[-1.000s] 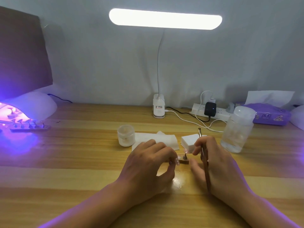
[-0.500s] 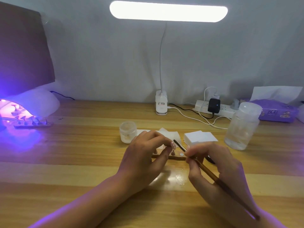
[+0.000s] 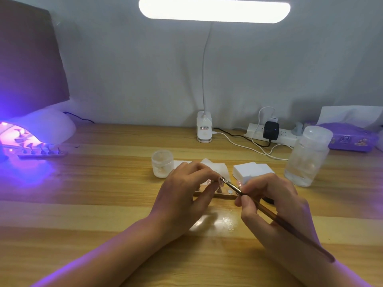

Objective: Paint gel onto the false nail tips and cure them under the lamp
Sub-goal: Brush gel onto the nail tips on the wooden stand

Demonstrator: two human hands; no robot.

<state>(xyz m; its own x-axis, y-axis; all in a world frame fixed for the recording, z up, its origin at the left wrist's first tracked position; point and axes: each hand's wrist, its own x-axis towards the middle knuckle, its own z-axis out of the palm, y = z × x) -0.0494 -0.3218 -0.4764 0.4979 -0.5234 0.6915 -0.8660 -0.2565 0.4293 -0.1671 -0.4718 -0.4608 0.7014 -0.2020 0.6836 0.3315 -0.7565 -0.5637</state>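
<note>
left hand point(image 3: 184, 195) grip pinching nail tip point(image 3: 221, 184); right hand point(image 3: 273, 206) grip holding brush point(image 3: 267, 212), bristle end meeting nail tip above table point(image 3: 103, 204)

Two hands are over one desk point(image 3: 103, 204): the left hand point(image 3: 186, 195) and the right hand point(image 3: 273, 206). There is one brush point(image 3: 267, 212).

Two lamps are lit:
- one desk lamp point(image 3: 214, 9)
- one curing lamp point(image 3: 41, 127)

Two nail-tip strips show, the far strip point(image 3: 42, 155) and the near strip point(image 3: 224, 196); their tips are too small to count.

One of each:
- small jar point(image 3: 162, 163)
- frosted bottle point(image 3: 308, 156)
- stack of white pads point(image 3: 250, 170)
- wipe point(image 3: 217, 167)
- power strip point(image 3: 286, 135)
- black adapter point(image 3: 270, 130)
- white charger point(image 3: 273, 118)
- tissue pack point(image 3: 350, 139)
</note>
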